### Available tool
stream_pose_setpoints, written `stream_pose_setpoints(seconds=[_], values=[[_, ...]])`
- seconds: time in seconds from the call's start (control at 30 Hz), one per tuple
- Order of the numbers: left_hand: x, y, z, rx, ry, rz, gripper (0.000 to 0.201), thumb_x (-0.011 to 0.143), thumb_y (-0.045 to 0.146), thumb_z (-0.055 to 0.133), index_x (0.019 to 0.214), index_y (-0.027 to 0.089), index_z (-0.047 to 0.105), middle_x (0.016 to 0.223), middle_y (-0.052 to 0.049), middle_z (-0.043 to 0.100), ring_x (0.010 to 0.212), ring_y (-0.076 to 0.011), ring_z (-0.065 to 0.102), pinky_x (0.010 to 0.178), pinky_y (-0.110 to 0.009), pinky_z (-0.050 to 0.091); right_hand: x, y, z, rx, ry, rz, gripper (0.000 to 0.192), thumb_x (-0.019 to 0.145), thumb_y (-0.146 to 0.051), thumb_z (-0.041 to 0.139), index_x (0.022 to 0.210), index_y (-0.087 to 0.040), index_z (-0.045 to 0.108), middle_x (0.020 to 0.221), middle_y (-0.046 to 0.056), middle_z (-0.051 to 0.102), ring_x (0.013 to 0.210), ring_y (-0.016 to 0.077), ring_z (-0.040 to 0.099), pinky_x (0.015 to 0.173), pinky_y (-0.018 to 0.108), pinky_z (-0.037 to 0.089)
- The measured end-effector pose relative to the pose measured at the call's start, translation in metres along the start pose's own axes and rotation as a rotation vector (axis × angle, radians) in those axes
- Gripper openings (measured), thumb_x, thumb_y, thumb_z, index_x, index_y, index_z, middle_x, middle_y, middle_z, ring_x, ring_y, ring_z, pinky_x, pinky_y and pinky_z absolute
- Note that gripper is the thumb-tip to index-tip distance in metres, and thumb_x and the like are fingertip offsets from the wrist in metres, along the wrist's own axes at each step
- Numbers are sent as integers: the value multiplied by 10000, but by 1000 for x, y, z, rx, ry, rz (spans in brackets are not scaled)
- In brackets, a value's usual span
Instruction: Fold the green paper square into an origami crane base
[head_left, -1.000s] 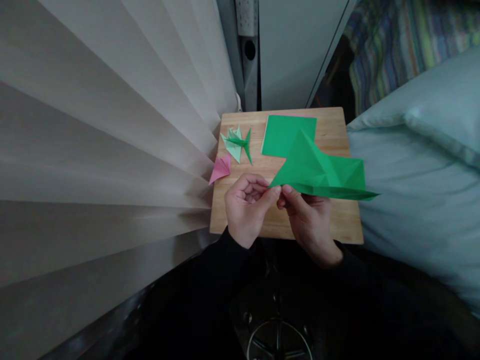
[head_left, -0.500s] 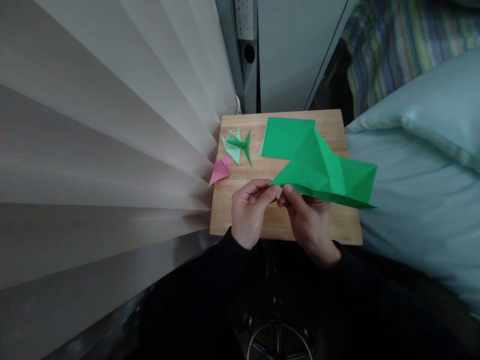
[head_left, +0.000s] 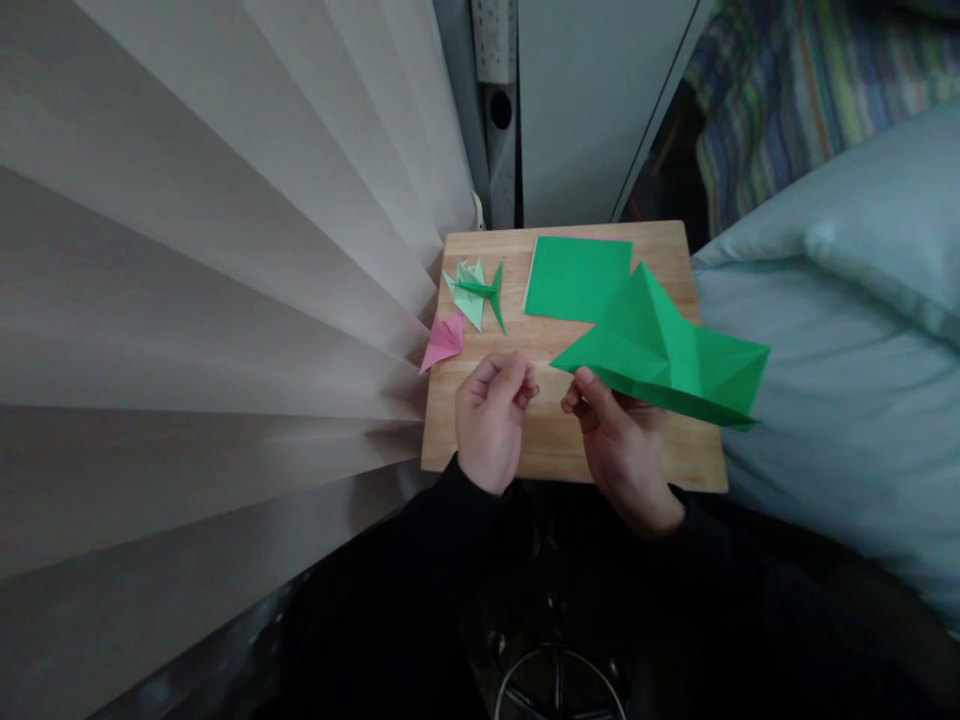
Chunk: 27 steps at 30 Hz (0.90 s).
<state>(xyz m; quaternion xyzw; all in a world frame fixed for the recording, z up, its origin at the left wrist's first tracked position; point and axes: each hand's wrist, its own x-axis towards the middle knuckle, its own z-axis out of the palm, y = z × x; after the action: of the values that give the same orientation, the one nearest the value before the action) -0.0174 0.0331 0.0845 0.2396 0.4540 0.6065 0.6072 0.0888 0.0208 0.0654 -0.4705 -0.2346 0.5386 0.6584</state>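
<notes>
Paper (head_left: 652,345) in right hand (head_left: 622,440) only: having just let go of its left tip with the left hand (head_left: 491,415), now keeping that hand slightly apart. Leaving the tip free, so probably relying on the right pinch alone to keep the near edge together. Pinching that edge closely between right thumb and fingers, with some fingers hidden beneath; curling the left fingers in, with thumb against them and no paper visible between. Holding the paper above the board (head_left: 555,460), peaked towards the far side, tilting down to the right more than a second ago and reaching past the board's right edge. Overlapping the green stack's (head_left: 574,275) near right corner from this view, so partly blocking sight of it. Seeing farther left a pale model (head_left: 465,302), with a dark green model (head_left: 497,310) across it, and a pink model (head_left: 444,340) at the board's edge. Working between curtain (head_left: 300,300), close along the left, and pillow (head_left: 840,320), beside the right, so probably having little room sideways.
</notes>
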Motion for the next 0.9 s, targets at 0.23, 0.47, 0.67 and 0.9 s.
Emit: stream_pose_setpoints(seconds=[0.23,0.47,0.67,0.9], values=[[0,7,0,-134,-53,-171,164,863,301,783,872,147,730,875,-54,771,847,-146,740,846,-279,586,6,-1,0,57,39,15,242,711,-306,887,756,-219,665,631,-61,638,540,96,563,529,250,489],[-1,4,-1,-74,-95,-168,214,835,341,806,902,147,745,914,-77,800,875,-172,770,846,-301,611,8,-5,0,72,21,10,258,720,-328,886,748,-215,656,612,-64,625,521,90,553,507,247,472],[-3,-2,-1,2,-141,-143,236,755,288,869,892,165,722,792,-8,734,708,-115,693,677,-243,558,6,-8,2,74,-58,81,256,709,-360,897,714,-218,684,608,-51,653,539,105,582,535,256,504],[-2,-5,-2,125,-194,-49,250,776,340,867,827,168,693,683,9,705,608,-114,656,618,-254,526,2,-6,1,66,-141,124,231,749,-348,885,687,-211,709,624,-31,685,562,110,602,563,261,519]])
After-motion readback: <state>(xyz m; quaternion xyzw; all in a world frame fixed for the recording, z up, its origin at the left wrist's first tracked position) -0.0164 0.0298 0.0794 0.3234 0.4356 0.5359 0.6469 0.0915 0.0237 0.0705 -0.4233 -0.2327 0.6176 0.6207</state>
